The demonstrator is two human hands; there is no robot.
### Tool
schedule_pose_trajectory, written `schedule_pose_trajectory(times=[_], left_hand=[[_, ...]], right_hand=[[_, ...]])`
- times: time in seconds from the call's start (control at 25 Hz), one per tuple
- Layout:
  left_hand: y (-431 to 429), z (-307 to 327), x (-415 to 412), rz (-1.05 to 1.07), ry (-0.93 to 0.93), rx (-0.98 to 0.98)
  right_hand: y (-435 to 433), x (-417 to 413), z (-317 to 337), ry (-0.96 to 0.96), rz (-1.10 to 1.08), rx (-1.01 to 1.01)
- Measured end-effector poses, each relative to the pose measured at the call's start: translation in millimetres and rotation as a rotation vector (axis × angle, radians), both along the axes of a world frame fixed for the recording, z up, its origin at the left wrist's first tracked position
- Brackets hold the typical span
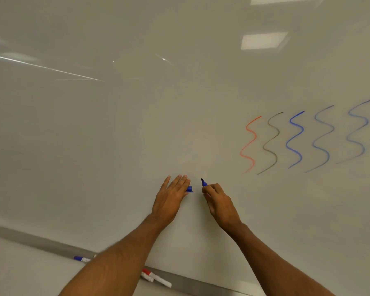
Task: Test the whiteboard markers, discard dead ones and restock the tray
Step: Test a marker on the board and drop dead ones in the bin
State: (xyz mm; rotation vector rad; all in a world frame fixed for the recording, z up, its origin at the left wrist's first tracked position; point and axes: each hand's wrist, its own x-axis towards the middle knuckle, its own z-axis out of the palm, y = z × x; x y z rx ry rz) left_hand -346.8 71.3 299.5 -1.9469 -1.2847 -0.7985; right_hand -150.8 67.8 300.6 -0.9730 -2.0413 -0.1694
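Red marker point(157, 278), blue marker point(81, 259) on grey tray point(41, 242)

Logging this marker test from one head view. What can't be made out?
All head view.
Blue marker barrel: hidden inside the right hand.
Blue cap: mostly behind the left hand.
Tray: crossed by the left forearm, cut by the bottom edge.
Labels on the tray markers: too small.

Bare left hand point(171, 197) and right hand point(220, 203) on lightly haired forearms point(120, 259).
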Motion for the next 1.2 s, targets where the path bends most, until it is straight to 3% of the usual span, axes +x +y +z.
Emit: schedule_pose_trajectory(times=[0.12,0.52,0.84,1.2], left_hand=[[-15.4,-24.5,-14.4,0.063,-0.025,-0.059],[-63.1,-72.8,-51.3,0.223,-0.045,-0.264],[-89.6,-86.0,-83.5,0.306,-0.28,-0.587],[-111.3,-91.1,-190.1,0.461,-0.211,-0.722]], right_hand=[[2.1,-11.6,-22.0,-0.016,0.062,-0.108],[-4.1,-56.1,-66.4,-0.193,0.224,-0.165],[-16.7,-119.6,-75.9,-0.218,0.366,-0.312],[-45.8,-238.4,-80.1,-0.277,0.394,-0.415]])
